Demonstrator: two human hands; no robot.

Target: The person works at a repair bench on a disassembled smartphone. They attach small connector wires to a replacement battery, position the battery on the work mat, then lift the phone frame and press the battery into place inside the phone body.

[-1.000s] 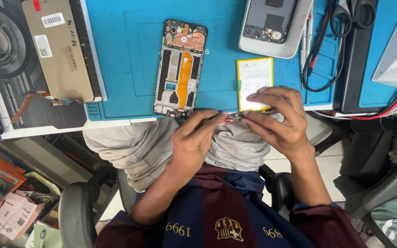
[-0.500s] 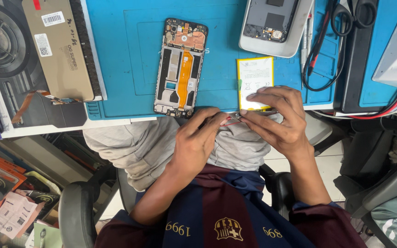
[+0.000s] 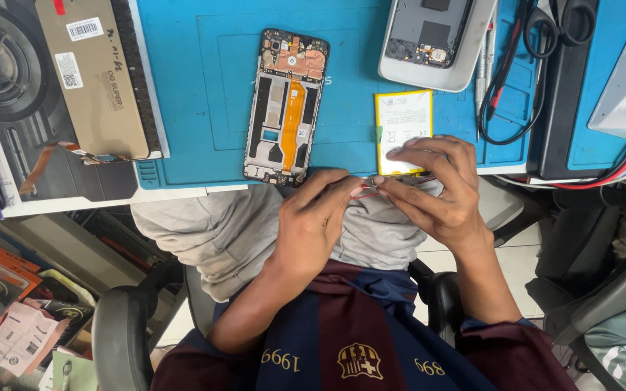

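My left hand [image 3: 316, 217] and my right hand [image 3: 436, 190] meet at the near edge of the blue work mat [image 3: 204, 87], above my lap. Both pinch a small thin part [image 3: 368, 190] with a red bit between the fingertips; most of it is hidden. A flat yellow-white phone battery [image 3: 402, 119] lies on the mat just beyond my right hand's fingers. An opened phone frame [image 3: 285, 105] with an orange flex cable and exposed boards lies on the mat, left of the battery.
A grey phone back shell [image 3: 436, 40] lies at the mat's far edge. Black and red cables and scissors [image 3: 527, 51] sit to the right. A tan screen panel [image 3: 99, 76] rests on a box at the left. Packets [image 3: 9, 304] are piled low left, chairs around.
Both hands stay at the mat's edge; the fingertips shift slightly on the small part. Nothing else has moved.
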